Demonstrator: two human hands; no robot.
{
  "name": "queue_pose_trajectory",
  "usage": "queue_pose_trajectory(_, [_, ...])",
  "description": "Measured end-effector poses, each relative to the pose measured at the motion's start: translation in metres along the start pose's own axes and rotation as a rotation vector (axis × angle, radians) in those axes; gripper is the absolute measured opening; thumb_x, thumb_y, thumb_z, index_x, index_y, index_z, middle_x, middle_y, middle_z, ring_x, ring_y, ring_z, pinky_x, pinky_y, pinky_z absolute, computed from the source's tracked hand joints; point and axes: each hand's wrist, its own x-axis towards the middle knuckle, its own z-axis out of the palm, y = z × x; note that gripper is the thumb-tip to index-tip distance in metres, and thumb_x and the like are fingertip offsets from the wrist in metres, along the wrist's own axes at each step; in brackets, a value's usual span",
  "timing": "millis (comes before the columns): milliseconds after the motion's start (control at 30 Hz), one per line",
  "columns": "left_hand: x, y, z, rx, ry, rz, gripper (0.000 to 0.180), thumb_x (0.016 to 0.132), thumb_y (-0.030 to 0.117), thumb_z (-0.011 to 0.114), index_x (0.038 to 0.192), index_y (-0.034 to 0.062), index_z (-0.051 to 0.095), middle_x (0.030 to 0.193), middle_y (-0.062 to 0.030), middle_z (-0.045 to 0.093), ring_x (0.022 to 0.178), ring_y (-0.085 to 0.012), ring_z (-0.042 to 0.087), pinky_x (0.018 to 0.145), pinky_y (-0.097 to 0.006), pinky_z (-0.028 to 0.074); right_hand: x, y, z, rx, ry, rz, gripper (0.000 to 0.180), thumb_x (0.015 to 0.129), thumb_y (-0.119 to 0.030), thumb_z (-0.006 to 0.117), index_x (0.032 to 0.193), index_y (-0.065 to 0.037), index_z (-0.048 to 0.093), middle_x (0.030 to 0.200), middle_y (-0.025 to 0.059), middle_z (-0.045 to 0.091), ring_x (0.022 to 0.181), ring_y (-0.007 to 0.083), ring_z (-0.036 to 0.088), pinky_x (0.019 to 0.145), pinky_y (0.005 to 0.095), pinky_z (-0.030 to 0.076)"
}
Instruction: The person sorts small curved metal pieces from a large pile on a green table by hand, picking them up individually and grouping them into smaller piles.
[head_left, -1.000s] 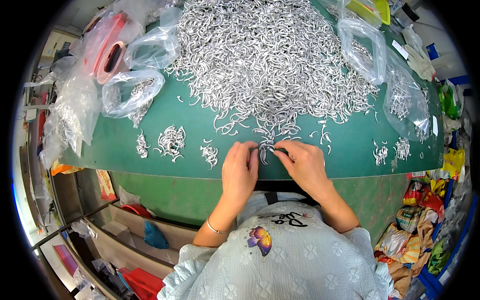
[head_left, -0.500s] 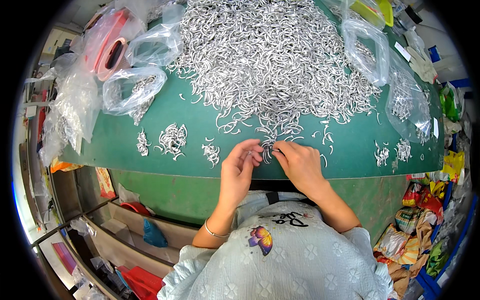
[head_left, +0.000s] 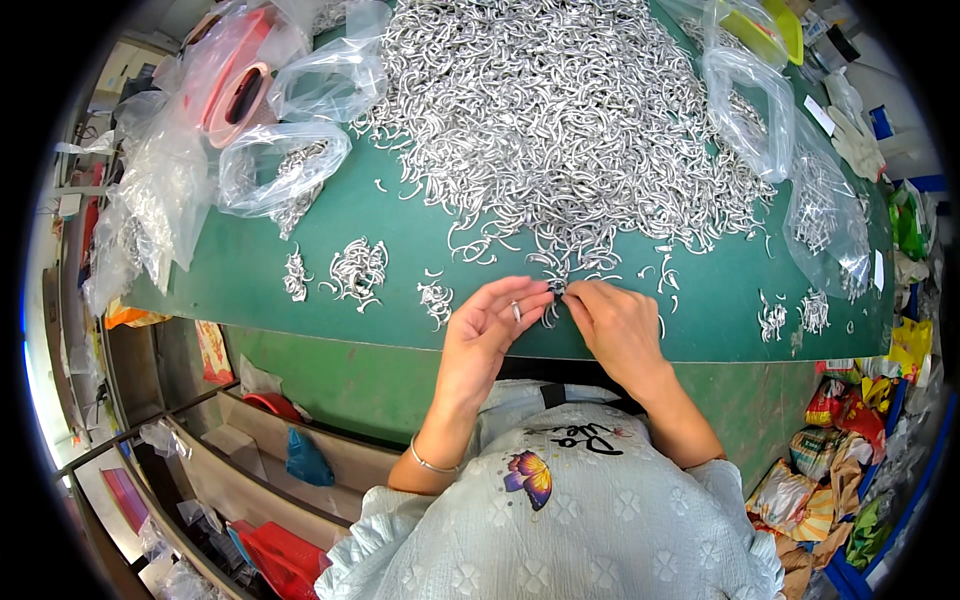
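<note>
A large heap of small curved silvery metal pieces covers the far middle of the green table. At the heap's near edge my two hands meet, fingertips nearly touching. My left hand is turned partly palm up, fingers curled, with a small silvery piece against them. My right hand is palm down, its thumb and index finger pinched together over a few curved pieces near the table edge. What exactly sits in that pinch is hidden by the fingertips.
Small piles of metal pieces lie to the left, others to the right. Clear plastic bags with pieces stand at both sides, beside a pink basket. Open drawers are below left; colourful packages are stacked below right.
The whole view has shifted slightly, the table things now appearing further right. My hands have drawn closer together, and the left one has turned its palm up more.
</note>
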Motion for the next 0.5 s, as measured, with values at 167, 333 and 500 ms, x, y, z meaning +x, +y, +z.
queue_pose_trajectory(167, [-0.005, 0.002, -0.001, 0.039, 0.013, -0.064, 0.034, 0.096, -0.002, 0.045, 0.129, -0.0087, 0.05, 0.13, -0.0254, 0.056, 0.121, -0.0323, 0.058, 0.105, -0.041, 0.046, -0.001, 0.002, -0.005, 0.106, 0.019, 0.065, 0.007, 0.082, -0.009, 0.072, 0.086, -0.006, 0.067, 0.074, 0.0077, 0.067, 0.053, 0.0227, 0.06, 0.048, 0.0349, 0.045])
queue_pose_trajectory(333, [-0.008, -0.006, 0.003, -0.131, -0.014, -0.106, 0.031, 0.099, 0.004, 0.048, 0.128, -0.0079, 0.052, 0.122, -0.0187, 0.061, 0.117, -0.027, 0.06, 0.104, -0.039, 0.047, 0.0, -0.012, -0.003, 0.28, 0.065, 0.011, 0.005, 0.085, -0.012, 0.069, 0.086, -0.008, 0.067, 0.076, 0.0071, 0.069, 0.061, 0.0266, 0.066, 0.052, 0.0374, 0.05])
queue_pose_trajectory(500, [-0.009, -0.009, 0.003, -0.282, -0.011, -0.18, 0.027, 0.101, 0.009, 0.049, 0.123, -0.0047, 0.056, 0.101, -0.0077, 0.063, 0.091, -0.0144, 0.059, 0.082, -0.03, 0.049, 0.004, -0.013, -0.003, 0.568, -0.082, 0.057, 0.008, 0.085, -0.011, 0.069, 0.091, -0.006, 0.071, 0.084, 0.0078, 0.072, 0.065, 0.025, 0.068, 0.056, 0.0336, 0.052])
